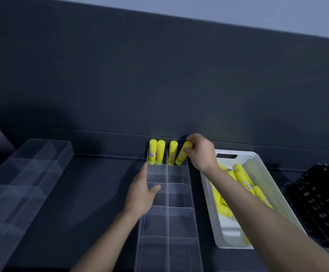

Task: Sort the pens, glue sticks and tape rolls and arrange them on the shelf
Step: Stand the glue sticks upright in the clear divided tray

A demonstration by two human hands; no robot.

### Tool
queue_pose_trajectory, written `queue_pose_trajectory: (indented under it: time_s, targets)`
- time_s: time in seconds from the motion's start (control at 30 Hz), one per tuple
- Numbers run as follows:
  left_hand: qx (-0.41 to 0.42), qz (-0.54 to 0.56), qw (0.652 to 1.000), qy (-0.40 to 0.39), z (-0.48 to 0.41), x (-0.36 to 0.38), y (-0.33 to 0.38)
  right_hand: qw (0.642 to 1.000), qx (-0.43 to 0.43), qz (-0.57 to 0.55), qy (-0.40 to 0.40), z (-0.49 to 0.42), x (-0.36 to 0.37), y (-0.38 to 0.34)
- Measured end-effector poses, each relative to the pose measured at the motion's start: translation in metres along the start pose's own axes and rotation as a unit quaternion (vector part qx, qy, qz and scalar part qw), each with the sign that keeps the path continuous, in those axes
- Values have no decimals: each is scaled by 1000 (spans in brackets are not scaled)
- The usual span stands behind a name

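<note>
A clear divided organiser (pixel 168 211) runs down the middle of the dark shelf. Three yellow glue sticks (pixel 160 152) stand upright in its far compartments. A fourth yellow glue stick (pixel 181 156) leans tilted in the far right compartment, and my right hand (pixel 200 150) pinches its top end. My left hand (pixel 142 190) rests against the organiser's left wall, thumb over the rim, fingers straight. To the right a white basket (pixel 238 240) holds several more yellow glue sticks (pixel 243 178), partly hidden by my right forearm.
A second clear divided organiser (pixel 22 173) lies at the left. A black perforated basket (pixel 320 199) stands at the far right. The dark back panel (pixel 159 85) rises right behind the organisers.
</note>
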State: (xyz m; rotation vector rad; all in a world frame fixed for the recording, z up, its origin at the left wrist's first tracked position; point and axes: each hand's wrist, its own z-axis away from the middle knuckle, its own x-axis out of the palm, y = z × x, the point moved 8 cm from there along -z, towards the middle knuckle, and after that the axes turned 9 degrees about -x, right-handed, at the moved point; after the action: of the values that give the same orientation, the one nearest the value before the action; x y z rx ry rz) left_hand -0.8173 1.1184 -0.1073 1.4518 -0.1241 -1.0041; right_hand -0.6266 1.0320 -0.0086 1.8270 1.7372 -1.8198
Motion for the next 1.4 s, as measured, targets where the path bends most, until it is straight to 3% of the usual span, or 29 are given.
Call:
queue_pose_trajectory:
  time_s: [0.5, 0.67, 0.83, 1.0, 1.17, 1.4]
  targets:
    - [-15, 31, 999, 10, 0, 1, -7, 994, -32, 79, -62, -6, 22, 4]
    - [-19, 23, 1000, 6, -1, 1, -7, 998, -14, 38, -41, 7, 13, 8]
    - [-18, 43, 999, 1, 1, -3, -7, 999, -27, 19, 40, 37, -29, 17]
    - [-20, 28, 996, 77, 5, -23, 9, 994, 2, 89, 56, 79, -81, 59]
    - [119, -29, 991, 59, 21, 6, 87, 985, 73, 153, 34, 109, -106, 99]
    - [242, -117, 957, -111, 41, 104, 153, 986, 88, 144, 3, 127, -113, 119]
